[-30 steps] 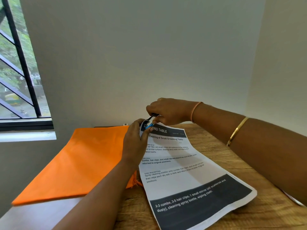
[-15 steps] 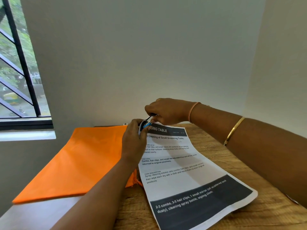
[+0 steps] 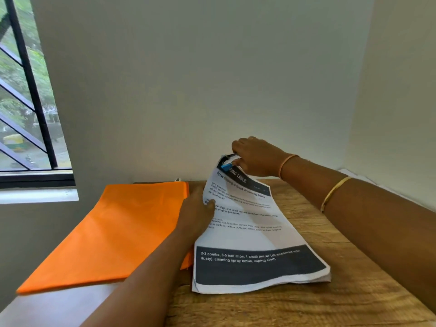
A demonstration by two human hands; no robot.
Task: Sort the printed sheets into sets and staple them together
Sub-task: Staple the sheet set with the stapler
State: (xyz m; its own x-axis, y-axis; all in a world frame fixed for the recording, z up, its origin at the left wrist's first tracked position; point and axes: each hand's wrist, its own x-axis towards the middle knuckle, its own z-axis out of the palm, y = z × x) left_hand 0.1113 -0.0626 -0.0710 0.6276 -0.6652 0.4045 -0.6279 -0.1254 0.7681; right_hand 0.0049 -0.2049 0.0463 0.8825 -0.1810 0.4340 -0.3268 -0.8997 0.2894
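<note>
A set of printed sheets [image 3: 257, 234] with dark header and footer bands lies on the wooden table [image 3: 330, 298], its far top-left corner lifted off the surface. My right hand [image 3: 256, 155] grips a small blue and black stapler [image 3: 228, 164] that is clamped on that raised corner. My left hand [image 3: 197, 212] holds the left edge of the sheets partway down, thumb on the printed face. The fingers under the paper are hidden.
An orange folder [image 3: 111, 234] lies flat to the left of the sheets, reaching the table's left edge. More white paper [image 3: 368, 182] shows at the far right against the wall. The wall stands close behind the table, with a window [image 3: 26, 114] on the left.
My left hand left the stapler and slid down to the sheets' left edge. The right hand lifted the stapler with the top corner, so the sheets curl upward and shifted slightly right.
</note>
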